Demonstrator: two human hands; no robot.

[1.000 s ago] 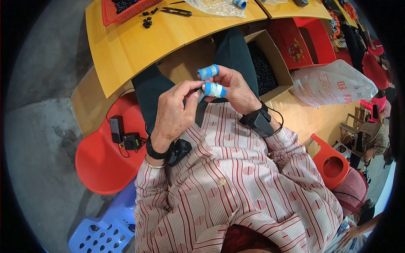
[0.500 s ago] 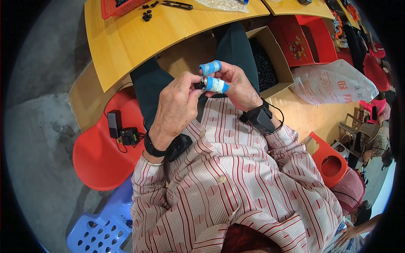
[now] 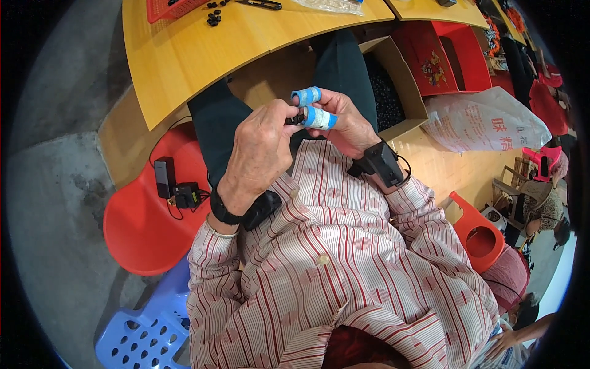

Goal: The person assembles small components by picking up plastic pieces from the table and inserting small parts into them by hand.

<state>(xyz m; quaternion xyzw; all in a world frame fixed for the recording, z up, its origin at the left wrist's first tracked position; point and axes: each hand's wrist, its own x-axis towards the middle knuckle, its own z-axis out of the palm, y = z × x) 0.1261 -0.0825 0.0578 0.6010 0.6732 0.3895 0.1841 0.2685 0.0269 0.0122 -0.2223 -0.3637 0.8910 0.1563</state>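
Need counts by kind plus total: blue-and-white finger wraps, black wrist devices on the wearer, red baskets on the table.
Finger wraps: 2, both on the right hand
Wrist devices: 2, one per arm
Red basket: 1, cut off by the frame
Total: 5

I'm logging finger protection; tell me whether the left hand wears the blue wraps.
No, both blue wraps are on the right hand.
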